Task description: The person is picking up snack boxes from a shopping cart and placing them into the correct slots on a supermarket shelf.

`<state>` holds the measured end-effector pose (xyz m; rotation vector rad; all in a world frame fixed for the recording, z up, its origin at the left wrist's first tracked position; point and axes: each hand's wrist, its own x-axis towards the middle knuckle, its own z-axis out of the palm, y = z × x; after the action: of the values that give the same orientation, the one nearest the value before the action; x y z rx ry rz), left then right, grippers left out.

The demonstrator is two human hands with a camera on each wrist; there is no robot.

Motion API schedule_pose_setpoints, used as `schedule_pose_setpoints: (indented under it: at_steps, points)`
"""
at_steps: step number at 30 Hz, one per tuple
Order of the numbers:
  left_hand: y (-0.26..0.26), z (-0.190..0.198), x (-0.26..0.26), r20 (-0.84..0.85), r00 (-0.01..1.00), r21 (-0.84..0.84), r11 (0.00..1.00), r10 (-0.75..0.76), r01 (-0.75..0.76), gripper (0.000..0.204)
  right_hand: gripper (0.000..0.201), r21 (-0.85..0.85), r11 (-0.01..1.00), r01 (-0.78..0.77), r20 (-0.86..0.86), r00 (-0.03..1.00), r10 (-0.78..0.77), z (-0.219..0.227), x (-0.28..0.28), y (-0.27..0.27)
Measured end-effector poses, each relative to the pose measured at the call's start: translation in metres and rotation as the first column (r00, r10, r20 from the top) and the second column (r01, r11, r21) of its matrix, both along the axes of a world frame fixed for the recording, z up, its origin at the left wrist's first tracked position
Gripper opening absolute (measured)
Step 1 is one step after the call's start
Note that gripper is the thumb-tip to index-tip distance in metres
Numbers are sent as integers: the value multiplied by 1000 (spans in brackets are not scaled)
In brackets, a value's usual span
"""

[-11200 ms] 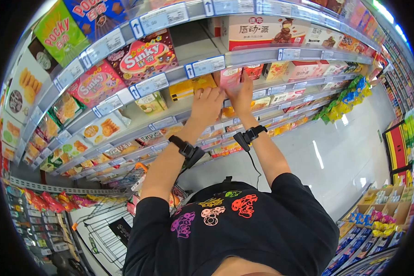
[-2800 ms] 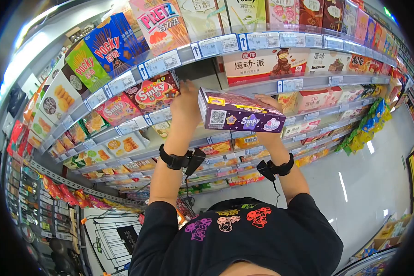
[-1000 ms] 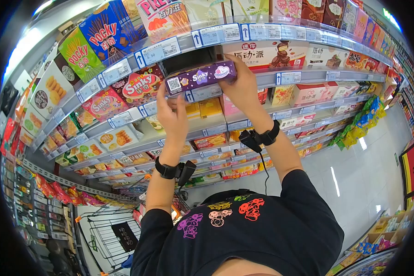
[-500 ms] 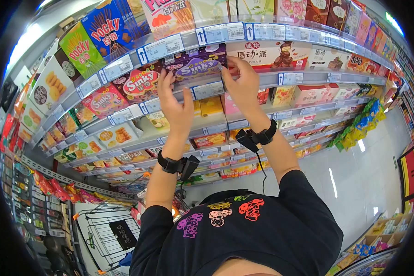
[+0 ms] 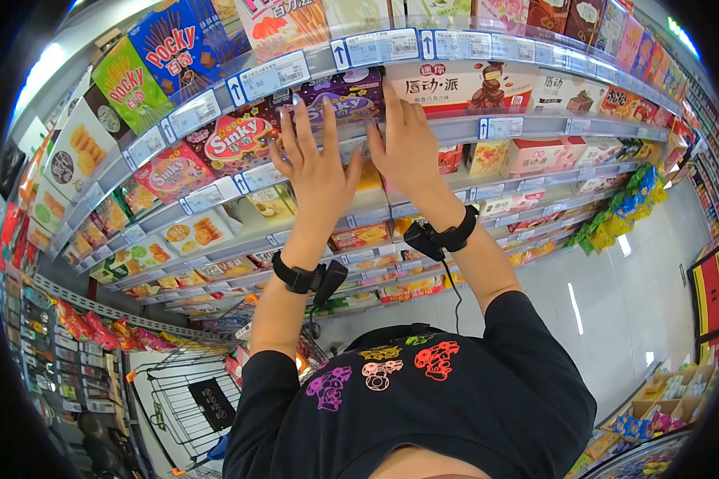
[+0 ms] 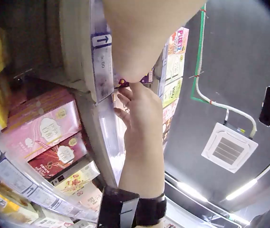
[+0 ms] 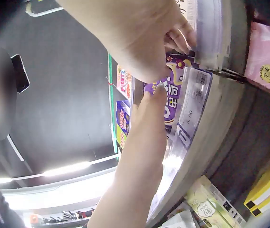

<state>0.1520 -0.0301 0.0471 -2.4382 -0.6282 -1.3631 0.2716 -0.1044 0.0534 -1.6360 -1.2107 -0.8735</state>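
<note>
A purple Sinky box stands upright in the shelf row, between a dark red Sinky box and a large white-and-red box. The left hand has its fingers spread and straight, the fingertips over the purple box's front. The right hand is at that box's right end, fingers extended up over the edge of the white-and-red box. In the right wrist view, the purple box shows behind the price strip, with the left hand beside it. Whether the fingertips touch it is hard to tell.
Price strips run along the shelf edges. Pocky boxes stand above, at the left. Below the hands are shelves with yellow, pink and green packs. A wire shopping cart is at the lower left.
The purple box, earlier held tilted between both hands, now stands upright within the row. The left hand has moved up and right with its fingers spreading; the right hand's fingers have straightened.
</note>
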Motion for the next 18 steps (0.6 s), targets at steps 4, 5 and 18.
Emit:
schedule_pose_setpoints:
  at_steps: [4, 5, 18]
  points:
    - [3, 4, 3, 12, 1000, 16, 1000, -4, 3, 74, 59, 65, 995, -75, 38, 997, 72, 7, -3, -3]
    - [4, 3, 4, 7, 1000, 11, 1000, 0, 0, 74, 59, 69, 994, -82, 66, 995, 77, 8, -2, -3]
    - [18, 15, 9, 222, 961, 15, 986, -167, 168, 73, 46, 146, 983, -110, 94, 991, 97, 15, 2, 3]
